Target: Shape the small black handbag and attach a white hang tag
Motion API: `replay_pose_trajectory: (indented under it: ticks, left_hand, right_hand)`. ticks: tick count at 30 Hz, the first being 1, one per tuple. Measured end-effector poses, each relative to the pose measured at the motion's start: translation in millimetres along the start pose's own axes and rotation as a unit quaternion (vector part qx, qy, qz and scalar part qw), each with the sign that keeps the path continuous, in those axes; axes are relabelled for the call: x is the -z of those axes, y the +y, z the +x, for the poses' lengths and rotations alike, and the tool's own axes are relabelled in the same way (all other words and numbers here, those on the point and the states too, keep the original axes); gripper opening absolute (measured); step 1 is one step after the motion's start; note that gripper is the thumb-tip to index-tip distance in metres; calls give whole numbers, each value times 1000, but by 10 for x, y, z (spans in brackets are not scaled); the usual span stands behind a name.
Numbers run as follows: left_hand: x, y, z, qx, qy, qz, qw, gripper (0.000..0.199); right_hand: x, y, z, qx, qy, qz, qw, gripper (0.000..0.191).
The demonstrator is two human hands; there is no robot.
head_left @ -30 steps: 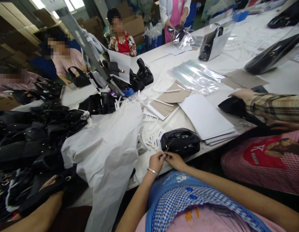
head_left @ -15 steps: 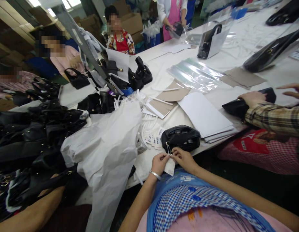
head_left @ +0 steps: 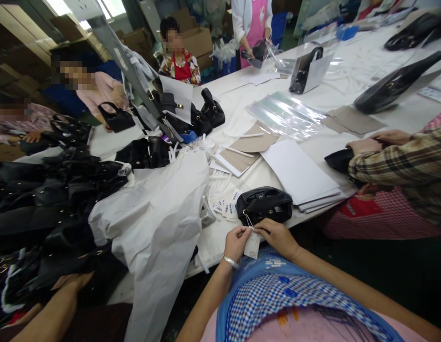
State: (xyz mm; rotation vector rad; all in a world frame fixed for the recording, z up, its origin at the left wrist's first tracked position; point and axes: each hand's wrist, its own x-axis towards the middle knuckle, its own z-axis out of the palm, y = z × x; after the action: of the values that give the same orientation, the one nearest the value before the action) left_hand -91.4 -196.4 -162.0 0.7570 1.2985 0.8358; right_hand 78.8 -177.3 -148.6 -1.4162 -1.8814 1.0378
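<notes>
A small black handbag [head_left: 265, 202] lies at the table's near edge, just beyond my hands. A white string [head_left: 246, 218] loops from its metal ring down to a white hang tag [head_left: 252, 245]. With finger and thumb closed, my left hand [head_left: 236, 243] pinches the tag's upper end. My right hand [head_left: 279, 237] is closed from the other side on the string where it meets the tag; the fingertips of both hands nearly touch and partly hide it. Several printed barcode tags [head_left: 225, 206] are fanned out left of the bag.
White sheets [head_left: 301, 171] are stacked beyond the bag. Crumpled white material [head_left: 152, 223] hangs over the table edge, beside a heap of black bags [head_left: 56, 199]. At the right, a co-worker's plaid sleeve [head_left: 402, 159] reaches over another black bag [head_left: 336, 160]. Clear plastic sleeves [head_left: 286, 114] lie farther back.
My hands stay at the tag and string with only slight finger movement. The co-worker's hands at the right have come together over their bag. An arm at lower left has shifted leftward.
</notes>
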Motion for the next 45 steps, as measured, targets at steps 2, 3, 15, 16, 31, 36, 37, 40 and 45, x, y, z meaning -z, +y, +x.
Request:
replay_pose_trajectory:
  ticks: [2, 3, 15, 16, 31, 36, 37, 40, 45]
  left_hand:
    - [-12, 33, -15, -32, 27, 23, 999, 27]
    - [-15, 57, -21, -56, 44, 40, 997, 24]
    - [-163, 178, 7, 97, 0, -201, 975, 36]
    - [-170, 170, 14, 99, 1, -203, 974, 36]
    - [-184, 133, 53, 87, 41, -146, 985, 37]
    - [-192, 153, 66, 77, 40, -154, 984, 34]
    - [-194, 157, 67, 75, 41, -156, 984, 35]
    - [-198, 165, 72, 76, 44, -150, 985, 37]
    - [-212, 154, 86, 75, 45, -133, 987, 39]
  right_hand:
    - [40, -25, -9, -16, 9, 12, 1000, 16]
    - [55, -31, -16, -36, 14, 34, 999, 16]
    - [56, 20, -38, -182, -6, 240, 954, 27]
    - [64, 4, -34, -176, -6, 228, 958, 27]
    - [78, -74, -16, -133, 23, 132, 982, 23]
    - [88, -100, 0, -125, 26, 118, 985, 22]
    - [89, -103, 1, -123, 27, 116, 985, 21]
    - [90, -105, 6, -121, 29, 111, 986, 21]
    - [92, -111, 21, -115, 30, 104, 987, 23]
